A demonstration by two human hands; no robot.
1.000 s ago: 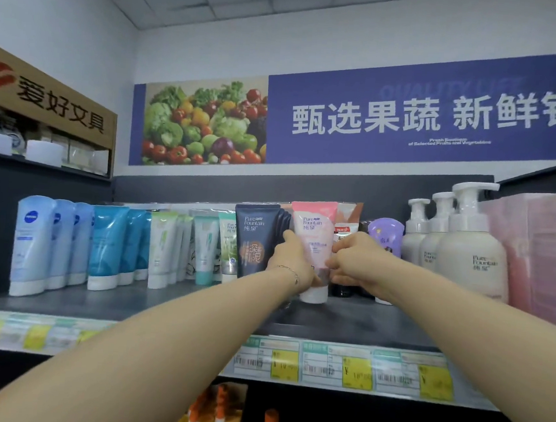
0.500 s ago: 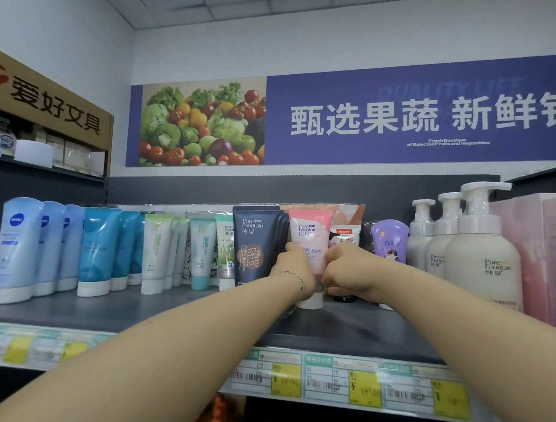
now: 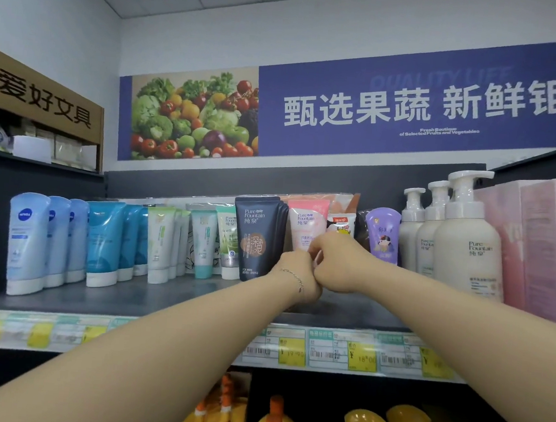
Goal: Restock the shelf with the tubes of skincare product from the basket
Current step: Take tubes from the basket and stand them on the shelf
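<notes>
Your pink tube stands upright on the shelf, crimped end up, set back from the front edge and a little right of the middle. It is just beside the dark tube on its left and a small white tube on its right. Its long axis runs vertical, and it lies straight beyond your knuckles: both hands are in front of its lower half, hiding its foot. Your left hand and right hand meet side by side, fingers curled tight and tips out of sight, so I cannot tell whether they clasp the tube or only close in front of it. The right sits slightly higher, nearer the label. The tube looks like soft, glossy plastic, flat at the crimp and rounding downward, so expect it to give under a squeeze. I judge you are seating it in its row; the basket is out of view
</notes>
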